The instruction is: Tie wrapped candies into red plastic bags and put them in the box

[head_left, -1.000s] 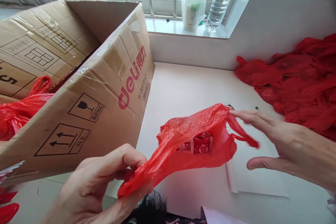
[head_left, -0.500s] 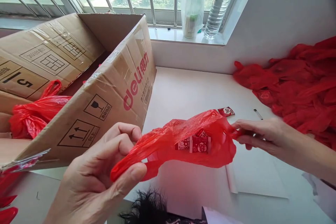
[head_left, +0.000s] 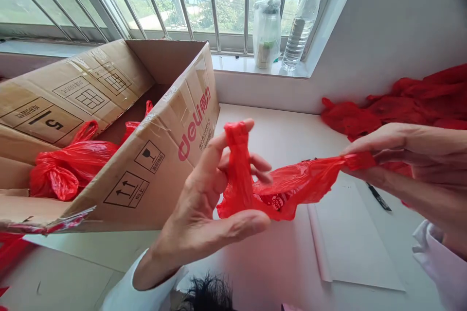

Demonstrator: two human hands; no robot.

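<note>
A thin red plastic bag is stretched between my two hands above the table. One of its handles loops over the raised index finger of my left hand, whose thumb stands out to the side. My right hand pinches the other handle between thumb and fingers at the right. Through the bag's opening a dark red printed packet shows, partly covered by the plastic.
To the left stands an open cardboard box with tied red bags inside. A heap of red bags lies against the right wall. A black pen-like object and white paper lie on the table. On the windowsill stand a bottle and a bagged cup.
My left hand has risen and turned, with the handle now looped over its index finger. The right hand has moved right and up, pulling its handle taut. The view has shifted slightly.
</note>
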